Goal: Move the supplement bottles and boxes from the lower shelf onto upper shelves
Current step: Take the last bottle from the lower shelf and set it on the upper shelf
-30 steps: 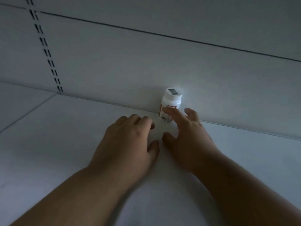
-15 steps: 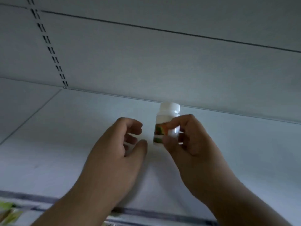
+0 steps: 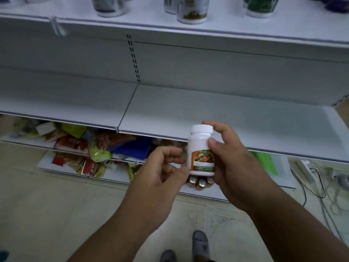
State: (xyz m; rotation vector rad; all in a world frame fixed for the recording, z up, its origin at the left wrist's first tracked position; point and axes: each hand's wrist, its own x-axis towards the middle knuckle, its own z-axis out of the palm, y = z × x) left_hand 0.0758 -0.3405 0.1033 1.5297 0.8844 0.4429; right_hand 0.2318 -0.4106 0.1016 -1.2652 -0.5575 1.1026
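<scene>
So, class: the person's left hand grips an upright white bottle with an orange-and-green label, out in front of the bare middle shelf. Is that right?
Not quite. In the head view it is the right hand that grips the white bottle; the left hand sits beside it, fingers loosely curled. The bottle is upright, in front of the middle shelf.

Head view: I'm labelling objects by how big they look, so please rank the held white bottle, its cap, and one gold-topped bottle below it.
1. white bottle, held upright by the right hand
2. its cap
3. gold-topped bottle, which sits farther from the camera, so its true size is unsure
</scene>
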